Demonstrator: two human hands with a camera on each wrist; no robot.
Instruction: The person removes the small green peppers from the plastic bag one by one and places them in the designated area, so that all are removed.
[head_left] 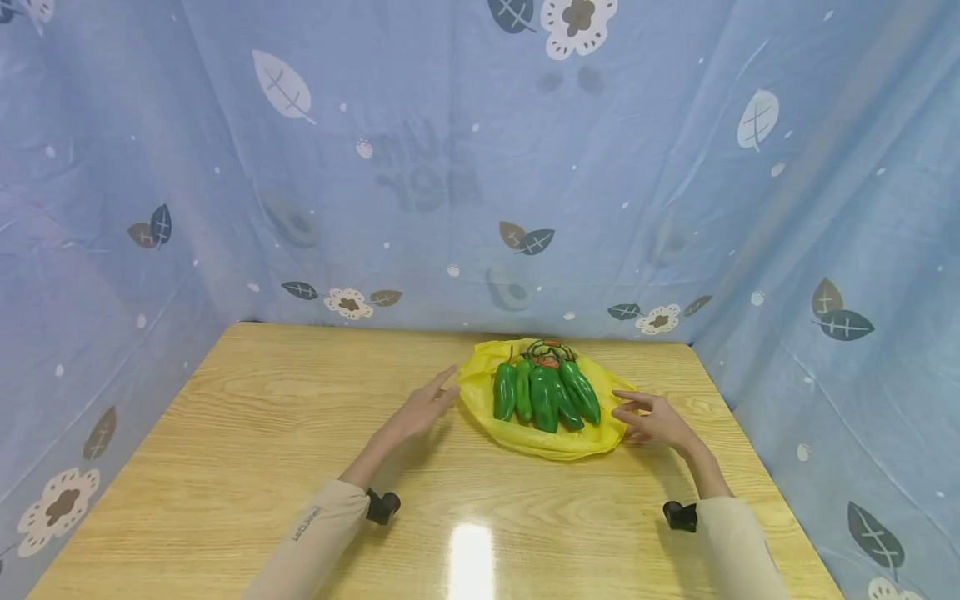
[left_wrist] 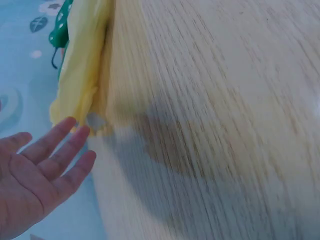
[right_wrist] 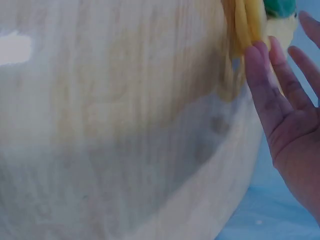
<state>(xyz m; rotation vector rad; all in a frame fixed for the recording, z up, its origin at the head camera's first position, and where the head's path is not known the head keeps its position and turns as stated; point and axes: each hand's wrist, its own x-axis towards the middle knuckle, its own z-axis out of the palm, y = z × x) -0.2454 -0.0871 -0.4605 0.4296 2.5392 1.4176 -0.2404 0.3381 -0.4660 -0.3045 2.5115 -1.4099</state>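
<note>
A yellow plastic bag (head_left: 480,400) lies spread on the wooden table, its rim rolled low around several green peppers (head_left: 543,398). The peppers lie side by side, stems toward the back, where dark ties and a reddish-orange piece (head_left: 550,361) show among them. Fingers extended, my left hand (head_left: 422,410) is at the bag's left edge; in the left wrist view its fingertips (left_wrist: 82,131) overlap the yellow rim. On the opposite side, my right hand (head_left: 654,421) has its fingers loosely spread at the bag's right edge. The right wrist view has its fingertips right at the yellow plastic (right_wrist: 250,22).
The light wood table (head_left: 300,417) runs to a blue patterned curtain (head_left: 450,167) at the back and both sides. A bright glare spot (head_left: 471,558) shines near the front. Each wrist wears a small black camera (head_left: 383,507).
</note>
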